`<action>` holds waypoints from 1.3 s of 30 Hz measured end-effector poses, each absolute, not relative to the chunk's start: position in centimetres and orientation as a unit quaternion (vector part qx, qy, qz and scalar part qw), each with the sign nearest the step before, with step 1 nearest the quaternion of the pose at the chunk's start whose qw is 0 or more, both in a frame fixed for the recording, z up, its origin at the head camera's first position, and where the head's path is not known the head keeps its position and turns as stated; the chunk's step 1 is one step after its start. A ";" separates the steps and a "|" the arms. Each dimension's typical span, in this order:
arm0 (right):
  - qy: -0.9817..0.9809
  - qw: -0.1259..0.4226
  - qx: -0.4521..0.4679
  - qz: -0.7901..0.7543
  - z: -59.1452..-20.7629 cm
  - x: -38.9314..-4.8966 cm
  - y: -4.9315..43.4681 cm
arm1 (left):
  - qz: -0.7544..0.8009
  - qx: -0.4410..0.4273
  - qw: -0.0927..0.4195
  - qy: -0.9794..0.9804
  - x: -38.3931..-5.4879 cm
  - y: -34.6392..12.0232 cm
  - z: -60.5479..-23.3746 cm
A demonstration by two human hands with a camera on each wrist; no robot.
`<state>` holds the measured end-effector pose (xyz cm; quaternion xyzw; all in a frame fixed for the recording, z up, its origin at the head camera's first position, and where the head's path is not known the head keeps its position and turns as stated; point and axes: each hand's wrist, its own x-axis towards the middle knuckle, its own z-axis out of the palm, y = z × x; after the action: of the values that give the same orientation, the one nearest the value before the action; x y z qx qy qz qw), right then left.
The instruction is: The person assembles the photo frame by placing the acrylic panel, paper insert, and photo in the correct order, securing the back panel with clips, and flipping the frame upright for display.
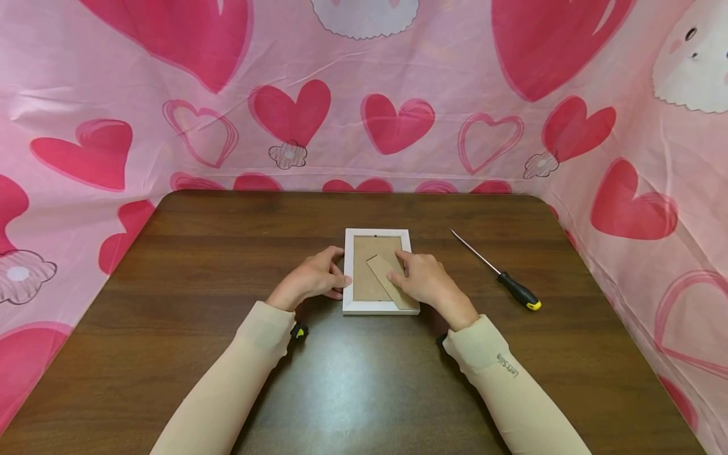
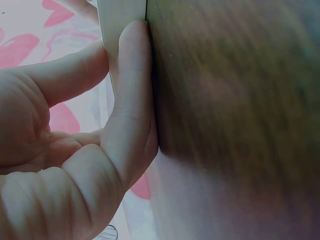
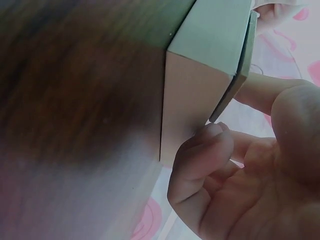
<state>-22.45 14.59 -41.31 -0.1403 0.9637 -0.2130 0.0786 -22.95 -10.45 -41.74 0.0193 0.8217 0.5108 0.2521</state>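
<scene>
One white picture frame (image 1: 366, 284) lay back-up between left hand (image 1: 313, 276) and right hand (image 1: 423, 278).
On the surface (image 1: 227, 253), its long axis ran near to far — the left hand gripped the left edge, the right hand pinched the right side with the one slanted stand (image 1: 379, 269) (its lower end nearer that hand). One screwdriver (image 1: 508, 282) lay farther right.

White rectangular picture frame (image 1: 349, 272), back side up, flat on the table (image 1: 227, 265) in front of me, brown backing board (image 1: 364, 283) inside its border, tan stand (image 1: 381, 272) slanting across toward lower right corner
</scene>
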 end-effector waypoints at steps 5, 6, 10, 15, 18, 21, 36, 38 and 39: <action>0.964 0.081 -0.134 -0.214 -41.2 -22.3 14.5 | 0.516 0.013 0.253 0.818 -22.9 -10.4 -41.7; 0.964 0.081 -0.135 -0.214 -41.3 -22.3 14.6 | 0.516 0.013 0.253 0.818 -22.8 -10.4 -41.7; 0.963 0.071 -0.152 -0.213 -41.2 -22.3 14.9 | 0.519 0.013 0.253 0.816 -22.8 -10.4 -41.7; 0.956 0.042 -0.159 -0.242 -40.4 -22.6 16.2 | 0.519 0.014 0.256 0.816 -22.9 -10.5 -41.7; 0.953 0.036 -0.150 -0.260 -39.2 -22.7 17.4 | 0.518 0.014 0.255 0.816 -22.9 -10.5 -41.7; 0.953 0.041 -0.144 -0.264 -38.1 -22.6 18.9 | 0.520 0.014 0.256 0.815 -22.9 -10.5 -41.6; 0.982 0.027 -0.112 -0.149 -37.5 -22.3 32.0 | 0.512 0.017 0.256 0.820 -22.8 -10.6 -41.5; 0.985 0.035 -0.111 -0.131 -37.8 -22.1 33.3 | 0.515 0.018 0.255 0.818 -22.9 -10.6 -41.6; 0.985 0.044 -0.109 -0.125 -38.0 -22.0 33.7 | 0.516 0.018 0.255 0.818 -22.8 -10.6 -41.6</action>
<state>-21.95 33.73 -37.96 -0.1094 0.9852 -0.1245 0.0444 -22.85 -10.61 -41.60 0.0183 0.8180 0.5155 0.2545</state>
